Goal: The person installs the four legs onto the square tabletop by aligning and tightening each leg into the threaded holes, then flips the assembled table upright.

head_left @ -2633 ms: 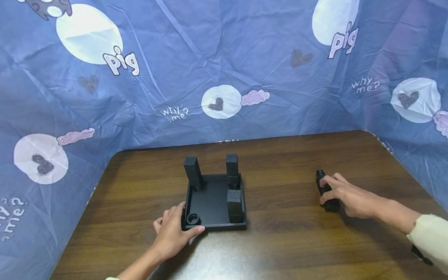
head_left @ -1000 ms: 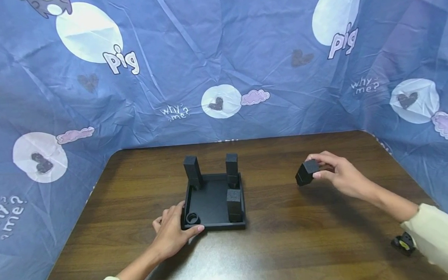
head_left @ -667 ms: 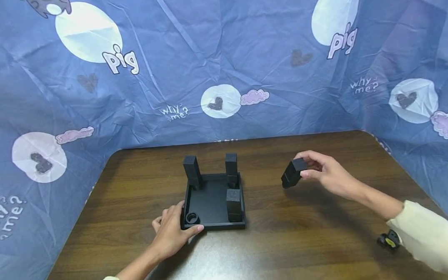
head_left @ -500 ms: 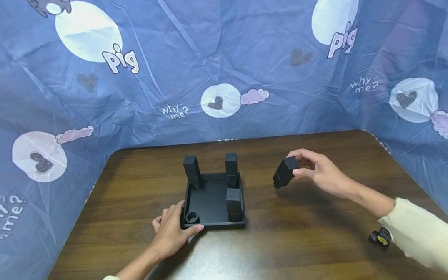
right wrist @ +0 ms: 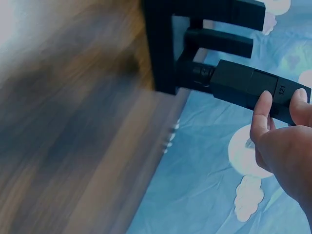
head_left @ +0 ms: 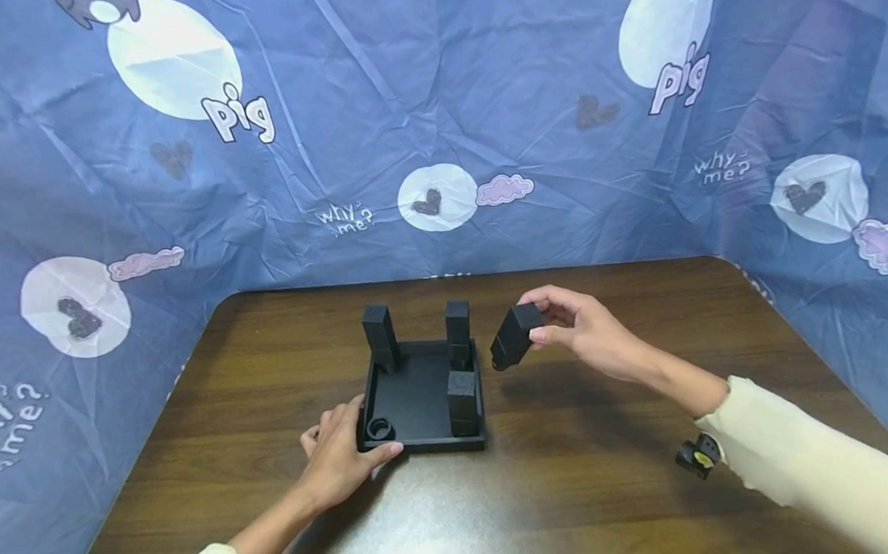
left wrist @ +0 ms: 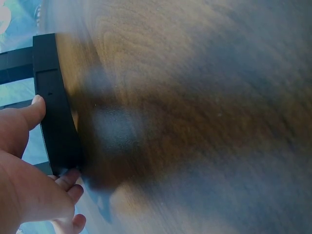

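Note:
My left hand (head_left: 338,457) grips the near left corner of a shallow black square tray (head_left: 440,446), thumb on the front edge and fingers along the left side. Three black square posts stand upright in its corners: far left (head_left: 380,338), far right (head_left: 458,332) and near right (head_left: 462,404). A round black socket (head_left: 379,429) occupies the near left corner. Above the table, right of the tray, my right hand (head_left: 591,334) pinches another black square post (head_left: 517,333) by its upper end. This post tilts, its narrower round end pointing down and left; "121" is marked on it (right wrist: 280,90).
The wooden table (head_left: 270,375) reaches back to a blue printed cloth (head_left: 297,151) that hangs behind and at both sides. Under my right sleeve (head_left: 794,443) shows a small black device (head_left: 697,456), the wrist camera by its look.
My right hand first touched the post lying on the table, then lifted it and carried it left to beside the tray. The left hand and the tray stay in place.

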Motion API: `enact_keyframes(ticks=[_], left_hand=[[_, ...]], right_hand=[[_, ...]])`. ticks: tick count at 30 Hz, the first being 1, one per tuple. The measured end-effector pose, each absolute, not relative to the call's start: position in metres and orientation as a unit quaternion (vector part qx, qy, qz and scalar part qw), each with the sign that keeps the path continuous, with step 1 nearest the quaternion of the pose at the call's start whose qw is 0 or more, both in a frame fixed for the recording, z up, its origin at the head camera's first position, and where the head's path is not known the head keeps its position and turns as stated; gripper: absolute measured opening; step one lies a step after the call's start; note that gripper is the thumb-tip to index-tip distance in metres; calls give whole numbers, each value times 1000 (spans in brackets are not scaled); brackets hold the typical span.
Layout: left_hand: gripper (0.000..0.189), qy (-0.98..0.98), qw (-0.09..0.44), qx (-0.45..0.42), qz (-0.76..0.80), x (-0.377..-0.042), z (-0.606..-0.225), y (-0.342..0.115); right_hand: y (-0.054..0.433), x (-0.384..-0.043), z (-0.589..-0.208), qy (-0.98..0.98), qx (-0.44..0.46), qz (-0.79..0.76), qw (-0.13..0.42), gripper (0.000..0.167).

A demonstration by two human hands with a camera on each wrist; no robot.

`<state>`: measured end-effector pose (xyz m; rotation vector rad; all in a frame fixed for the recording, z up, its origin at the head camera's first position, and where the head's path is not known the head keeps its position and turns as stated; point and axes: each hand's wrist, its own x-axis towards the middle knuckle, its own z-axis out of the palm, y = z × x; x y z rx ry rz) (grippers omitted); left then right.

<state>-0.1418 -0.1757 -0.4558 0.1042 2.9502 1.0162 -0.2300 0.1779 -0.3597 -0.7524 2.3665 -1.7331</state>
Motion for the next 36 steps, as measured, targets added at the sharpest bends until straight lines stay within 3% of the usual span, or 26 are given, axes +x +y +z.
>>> enact_keyframes(ticks=[13, 36], left_hand=[[92, 945, 11, 36, 324, -142, -456, -175], [90, 945, 11, 42, 324, -144, -457, -177]], right_hand=[[128, -228, -341, 746, -284, -596, 87, 37], [56, -216, -344, 724, -317, -594, 154, 34]])
